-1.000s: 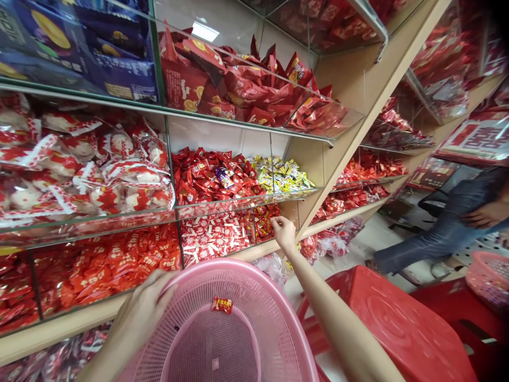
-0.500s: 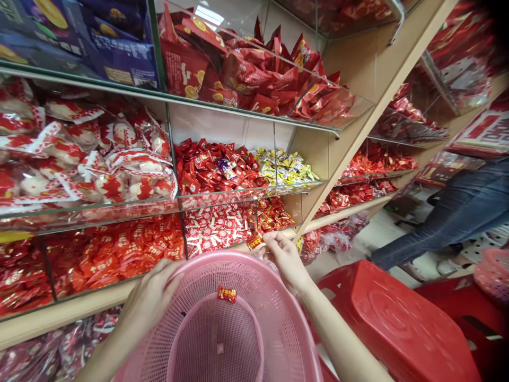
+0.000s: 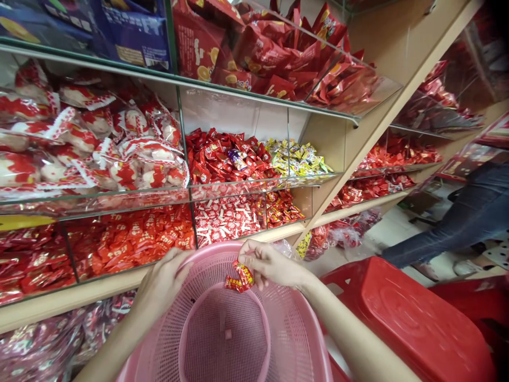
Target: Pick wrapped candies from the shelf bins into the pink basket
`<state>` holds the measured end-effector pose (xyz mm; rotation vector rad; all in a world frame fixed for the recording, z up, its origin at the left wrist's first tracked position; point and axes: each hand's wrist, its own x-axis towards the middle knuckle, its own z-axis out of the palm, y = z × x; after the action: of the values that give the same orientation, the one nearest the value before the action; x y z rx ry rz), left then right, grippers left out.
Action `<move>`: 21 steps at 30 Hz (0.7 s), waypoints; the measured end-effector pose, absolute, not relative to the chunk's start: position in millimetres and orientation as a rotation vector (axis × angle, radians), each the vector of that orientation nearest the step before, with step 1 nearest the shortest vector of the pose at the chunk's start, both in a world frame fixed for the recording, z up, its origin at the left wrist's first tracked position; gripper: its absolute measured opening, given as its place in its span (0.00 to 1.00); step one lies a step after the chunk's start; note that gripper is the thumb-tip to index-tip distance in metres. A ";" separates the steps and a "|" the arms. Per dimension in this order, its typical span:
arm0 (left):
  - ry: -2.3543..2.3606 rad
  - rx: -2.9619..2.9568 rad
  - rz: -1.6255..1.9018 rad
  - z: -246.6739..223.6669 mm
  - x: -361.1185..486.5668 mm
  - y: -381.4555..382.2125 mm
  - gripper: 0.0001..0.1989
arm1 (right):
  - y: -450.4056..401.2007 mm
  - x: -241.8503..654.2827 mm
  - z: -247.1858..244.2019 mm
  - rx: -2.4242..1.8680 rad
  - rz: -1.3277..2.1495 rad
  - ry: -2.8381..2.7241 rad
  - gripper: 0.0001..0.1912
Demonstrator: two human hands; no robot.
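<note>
Over the pink basket (image 3: 254, 339), my right hand (image 3: 274, 265) pinches a red candy packet (image 3: 243, 277); my left hand (image 3: 163, 284) grips the rim. Dropping step, I judge: loosen the fingers next.

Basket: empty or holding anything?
Nearly empty: the basket shows bare mesh; the right hand holds candy above it.

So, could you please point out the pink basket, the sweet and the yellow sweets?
pink basket (image 3: 254, 339), head view, mesh wall.
sweet (image 3: 245, 276), head view, red wrapper.
yellow sweets (image 3: 298, 158), head view, pile's middle.
</note>
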<state>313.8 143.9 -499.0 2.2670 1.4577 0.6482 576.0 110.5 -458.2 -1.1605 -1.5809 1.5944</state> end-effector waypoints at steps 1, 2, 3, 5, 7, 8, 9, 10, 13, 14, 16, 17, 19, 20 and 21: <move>1.460 2.277 0.649 -499.7 313.3 143.7 0.21 | 110.8 575.1 -459.1 -1.158 1.594 -1.608 0.15; 1.462 2.288 0.649 -500.4 312.9 143.6 0.20 | 111.3 574.2 -459.9 -1.146 1.604 -1.623 0.15; 1.460 2.296 0.650 -500.9 312.6 143.5 0.20 | 111.8 573.5 -460.7 -1.125 1.622 -1.625 0.14; 1.457 2.305 0.666 -501.9 312.4 143.5 0.20 | 112.8 572.7 -463.3 -1.077 1.651 -1.613 0.14; 1.446 2.311 0.686 -502.4 312.4 143.9 0.20 | 113.9 572.4 -469.3 -1.052 1.659 -1.610 0.15; 1.447 2.310 0.688 -502.4 312.5 144.0 0.20 | 114.5 572.4 -474.3 -1.053 1.663 -1.610 0.14; 1.447 2.308 0.686 -502.2 312.6 144.1 0.20 | 115.1 572.4 -480.8 -1.065 1.665 -1.609 0.14; 1.448 2.305 0.680 -501.9 312.7 144.2 0.20 | 115.7 572.3 -488.6 -1.085 1.664 -1.609 0.13; 1.454 2.286 0.670 -500.4 312.9 143.5 0.20 | 117.1 571.5 -514.7 -1.227 1.533 -1.671 0.10; 1.452 2.282 0.672 -500.0 313.0 143.0 0.20 | 117.4 571.1 -522.1 -1.285 1.460 -1.708 0.10; 1.435 2.286 0.689 -499.6 313.1 142.1 0.20 | 117.1 570.1 -531.5 -1.344 1.351 -1.797 0.10; 1.425 2.292 0.696 -499.6 313.2 141.8 0.19 | 116.6 569.5 -533.3 -1.343 1.324 -1.845 0.10; 1.419 2.302 0.703 -499.9 313.3 141.4 0.20 | 115.0 568.0 -532.8 -1.306 1.302 -1.948 0.11; 1.421 2.302 0.706 -500.0 313.3 141.4 0.20 | 113.9 567.2 -531.7 -1.286 1.286 -2.004 0.12; 1.426 2.297 0.708 -500.0 313.3 141.5 0.20 | 112.8 566.4 -531.0 -1.279 1.260 -2.043 0.13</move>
<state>313.3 141.5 -500.0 2.2975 1.4262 0.7079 566.4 112.8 -531.0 -1.2788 -2.0434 1.2603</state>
